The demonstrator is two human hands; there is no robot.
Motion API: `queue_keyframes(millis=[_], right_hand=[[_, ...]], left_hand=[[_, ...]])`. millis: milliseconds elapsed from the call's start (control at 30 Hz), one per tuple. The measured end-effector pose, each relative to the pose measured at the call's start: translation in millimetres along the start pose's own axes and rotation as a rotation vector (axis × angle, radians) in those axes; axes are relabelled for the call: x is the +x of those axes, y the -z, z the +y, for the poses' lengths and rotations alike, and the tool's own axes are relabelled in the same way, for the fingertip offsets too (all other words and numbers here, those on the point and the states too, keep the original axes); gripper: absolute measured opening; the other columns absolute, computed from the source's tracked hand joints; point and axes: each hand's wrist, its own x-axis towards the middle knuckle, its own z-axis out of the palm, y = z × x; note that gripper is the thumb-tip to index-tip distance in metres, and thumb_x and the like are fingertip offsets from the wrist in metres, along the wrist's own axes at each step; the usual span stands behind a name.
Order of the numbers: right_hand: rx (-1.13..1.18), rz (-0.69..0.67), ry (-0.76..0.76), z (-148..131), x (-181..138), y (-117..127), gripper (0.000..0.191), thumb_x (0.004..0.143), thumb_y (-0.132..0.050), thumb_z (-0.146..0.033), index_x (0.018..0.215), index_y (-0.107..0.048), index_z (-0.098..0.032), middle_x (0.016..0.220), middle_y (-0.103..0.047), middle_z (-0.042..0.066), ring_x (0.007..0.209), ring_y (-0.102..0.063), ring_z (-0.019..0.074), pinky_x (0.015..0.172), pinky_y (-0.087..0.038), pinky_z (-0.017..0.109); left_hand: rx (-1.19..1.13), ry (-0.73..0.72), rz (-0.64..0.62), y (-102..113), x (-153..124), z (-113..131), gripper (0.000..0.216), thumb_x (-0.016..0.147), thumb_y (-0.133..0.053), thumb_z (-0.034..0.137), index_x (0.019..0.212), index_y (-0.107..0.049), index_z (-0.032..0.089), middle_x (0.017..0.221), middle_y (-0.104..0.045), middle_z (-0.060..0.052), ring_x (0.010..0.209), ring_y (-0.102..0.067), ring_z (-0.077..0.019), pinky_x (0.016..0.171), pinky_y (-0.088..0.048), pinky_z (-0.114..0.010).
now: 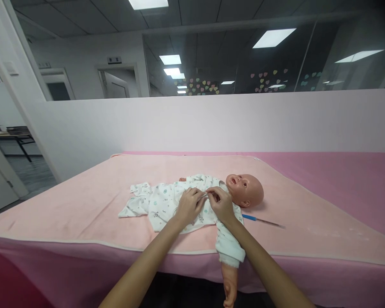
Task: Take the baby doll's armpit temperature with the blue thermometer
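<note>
A baby doll (pixel 245 189) lies on its back on a pale pink blanket (pixel 83 205), head to the right, dressed in a white printed romper (pixel 158 203). One doll arm (pixel 230 282) hangs over the near edge of the bed. My left hand (pixel 189 205) and my right hand (pixel 220 203) meet over the doll's chest, both with fingers pinched on the romper's front near the collar. What sits between the fingertips is too small to make out.
A blue-handled pen-like tool (pixel 261 220) lies on the blanket just right of the doll's shoulder. The bed (pixel 340 179) has a darker pink cover and stands against a low white partition wall (pixel 211 122). An open doorway shows at the left.
</note>
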Motion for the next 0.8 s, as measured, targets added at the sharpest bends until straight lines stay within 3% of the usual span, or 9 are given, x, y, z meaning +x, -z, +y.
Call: queue_keyframes(millis=[167, 333, 600, 800], right_hand=[[0.005, -0.006, -0.019, 0.5, -0.7, -0.2, 0.015, 0.075, -0.045, -0.018, 0.075, -0.060, -0.018, 0.065, -0.059, 0.001, 0.052, -0.048, 0.0116, 0.052, -0.037, 0.023], [0.008, -0.013, -0.013, -0.6, -0.8, 0.6, 0.016, 0.076, -0.045, -0.020, 0.076, -0.060, -0.019, 0.064, -0.059, 0.001, 0.051, -0.047, 0.0115, 0.050, -0.037, 0.023], [-0.041, -0.032, 0.027, -0.6, -0.8, -0.2, 0.019, 0.078, -0.042, -0.017, 0.080, -0.060, -0.020, 0.072, -0.062, 0.001, 0.060, -0.053, 0.0139, 0.055, -0.038, 0.024], [-0.053, -0.045, 0.029, -0.1, -0.4, -0.9, 0.019, 0.079, -0.041, -0.016, 0.083, -0.060, -0.021, 0.076, -0.063, 0.002, 0.066, -0.056, 0.0148, 0.058, -0.040, 0.025]], left_hand=[[-0.031, 0.043, 0.014, -1.4, 0.1, -2.6, 0.026, 0.088, -0.035, 0.028, 0.091, -0.060, 0.020, 0.086, -0.056, -0.005, 0.081, -0.049, -0.0170, 0.074, -0.039, -0.032], [-0.148, 0.115, 0.035, 0.2, -0.3, -4.1, 0.025, 0.085, -0.042, 0.030, 0.098, -0.062, 0.023, 0.082, -0.058, -0.004, 0.080, -0.051, -0.0160, 0.070, -0.041, -0.029], [-0.444, 0.258, 0.066, 2.3, 2.2, -8.3, 0.018, 0.076, -0.056, 0.029, 0.088, -0.068, 0.023, 0.081, -0.064, -0.002, 0.076, -0.057, -0.0151, 0.069, -0.044, -0.027], [-0.535, 0.299, -0.012, 9.2, 4.5, -8.6, 0.019, 0.075, -0.056, 0.033, 0.083, -0.066, 0.020, 0.079, -0.065, -0.002, 0.075, -0.058, -0.0153, 0.068, -0.044, -0.025]])
